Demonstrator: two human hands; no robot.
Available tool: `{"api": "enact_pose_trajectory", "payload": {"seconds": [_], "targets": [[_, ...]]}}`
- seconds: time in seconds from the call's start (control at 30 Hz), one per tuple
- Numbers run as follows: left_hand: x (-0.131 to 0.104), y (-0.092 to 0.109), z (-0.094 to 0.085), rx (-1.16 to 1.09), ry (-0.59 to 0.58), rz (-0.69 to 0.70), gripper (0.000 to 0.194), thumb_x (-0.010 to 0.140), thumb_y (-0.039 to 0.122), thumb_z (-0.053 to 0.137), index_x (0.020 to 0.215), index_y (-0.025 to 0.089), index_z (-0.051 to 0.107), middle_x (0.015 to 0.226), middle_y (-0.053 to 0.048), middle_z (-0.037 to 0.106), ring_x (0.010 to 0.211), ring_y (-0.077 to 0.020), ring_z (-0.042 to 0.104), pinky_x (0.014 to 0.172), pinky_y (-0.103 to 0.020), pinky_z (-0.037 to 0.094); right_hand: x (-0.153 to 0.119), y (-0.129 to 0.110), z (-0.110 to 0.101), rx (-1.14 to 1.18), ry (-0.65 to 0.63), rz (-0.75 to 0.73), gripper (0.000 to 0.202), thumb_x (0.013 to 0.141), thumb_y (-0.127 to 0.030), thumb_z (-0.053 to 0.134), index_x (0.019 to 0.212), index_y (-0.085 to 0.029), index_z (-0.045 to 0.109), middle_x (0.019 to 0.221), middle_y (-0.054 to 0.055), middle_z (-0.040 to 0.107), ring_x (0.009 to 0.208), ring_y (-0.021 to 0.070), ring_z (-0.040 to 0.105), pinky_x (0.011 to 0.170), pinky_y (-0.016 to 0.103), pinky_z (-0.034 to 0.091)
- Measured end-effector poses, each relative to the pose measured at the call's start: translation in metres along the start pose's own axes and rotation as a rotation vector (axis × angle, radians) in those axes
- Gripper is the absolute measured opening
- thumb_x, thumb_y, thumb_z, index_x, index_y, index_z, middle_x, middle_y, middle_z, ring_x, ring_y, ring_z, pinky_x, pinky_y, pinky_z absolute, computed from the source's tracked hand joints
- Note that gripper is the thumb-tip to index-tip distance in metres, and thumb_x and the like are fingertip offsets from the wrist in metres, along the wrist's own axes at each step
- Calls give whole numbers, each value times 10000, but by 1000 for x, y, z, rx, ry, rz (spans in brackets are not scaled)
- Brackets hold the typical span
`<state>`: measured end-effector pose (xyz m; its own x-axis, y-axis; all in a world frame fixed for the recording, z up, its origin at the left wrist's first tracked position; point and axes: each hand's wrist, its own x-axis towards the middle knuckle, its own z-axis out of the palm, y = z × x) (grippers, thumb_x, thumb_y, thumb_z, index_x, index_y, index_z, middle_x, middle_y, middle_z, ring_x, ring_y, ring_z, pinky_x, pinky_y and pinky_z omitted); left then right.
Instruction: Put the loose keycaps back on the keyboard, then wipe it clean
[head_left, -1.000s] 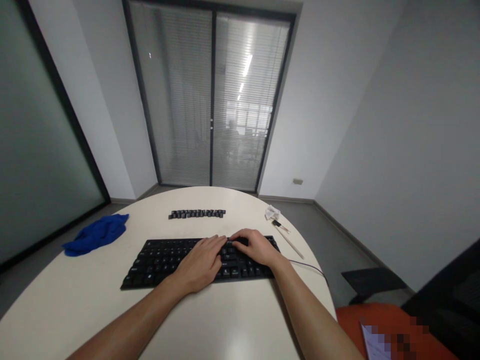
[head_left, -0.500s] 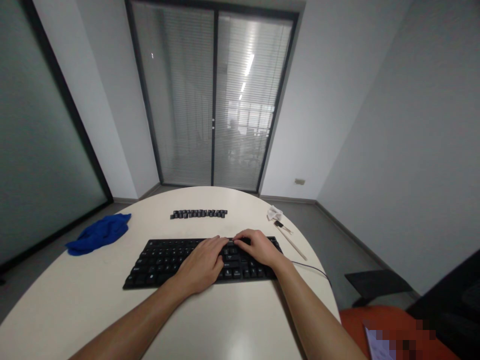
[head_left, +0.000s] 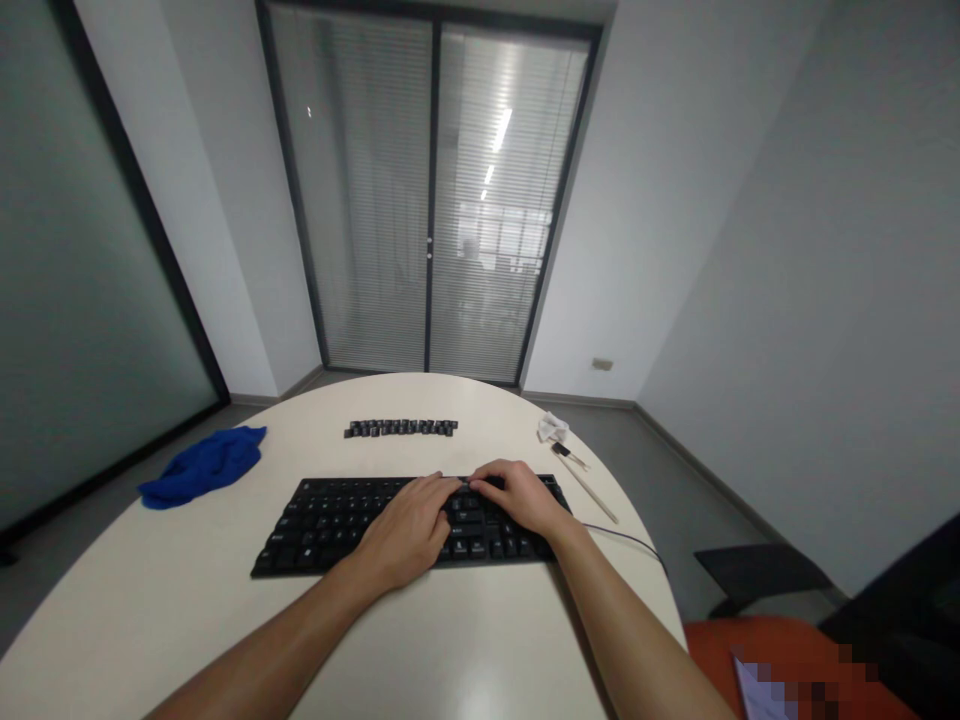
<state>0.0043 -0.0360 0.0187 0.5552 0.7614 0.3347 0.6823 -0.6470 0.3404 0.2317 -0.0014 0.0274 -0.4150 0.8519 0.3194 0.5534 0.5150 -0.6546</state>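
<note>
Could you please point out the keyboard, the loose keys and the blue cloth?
Keyboard point(head_left: 324, 525), head view, on the keys in its left part.
Loose keys point(head_left: 403, 427), head view, on the middle of their group.
Blue cloth point(head_left: 206, 468), head view, on its crumpled middle.

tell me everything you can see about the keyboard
The keyboard is black and plastic-looking, with pale key markings. It lies flat on the table, long side toward the person. A cable shows beyond its right end. The left hand rests across its middle; the right hand covers part of its right side.
</note>
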Motion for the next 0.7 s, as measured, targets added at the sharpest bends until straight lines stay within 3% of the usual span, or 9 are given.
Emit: {"api": "enact_pose_trajectory", "payload": {"seconds": [0.7], "targets": [[-1, -3, 3, -6, 21, 30, 494, 888, 109, 430, 1357, 206, 547, 1399, -42, 595, 1352, -227, 476, 1187, -441, 358, -1, 5, 1, 12, -6, 15, 150, 857, -326, 703, 954, -234, 770, 989, 26, 764, 966, 220, 689, 932, 341, 495]]}}
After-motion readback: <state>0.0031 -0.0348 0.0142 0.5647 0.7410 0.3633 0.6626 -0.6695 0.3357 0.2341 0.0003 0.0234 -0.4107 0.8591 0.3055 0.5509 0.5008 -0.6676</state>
